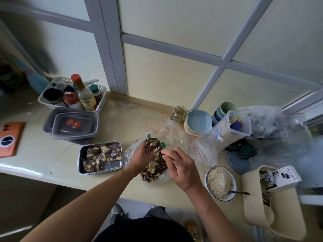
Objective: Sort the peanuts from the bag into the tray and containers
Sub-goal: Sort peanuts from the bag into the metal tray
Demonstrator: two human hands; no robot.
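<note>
A clear plastic bag [128,155] lies open on the counter, holding peanuts mixed with striped sunflower seeds [153,169]. My left hand [142,157] reaches into the bag with its fingers down among the seeds; what it pinches is hidden. My right hand [180,167] grips the thin handle of a metal spoon [153,142], whose bowl carries seeds and a peanut at the bag's far end. Left of the bag, a steel tray [80,165] holds several peanuts. Behind the tray stand two grey lidded containers [75,127].
A white basket of bottles [50,106] and an orange phone [10,138] are at the left. A bowl of oats with a spoon [220,182], stacked small dishes [197,123], a jar [178,112] and empty zip bags [203,151] crowd the right. The counter edge runs just below the bag.
</note>
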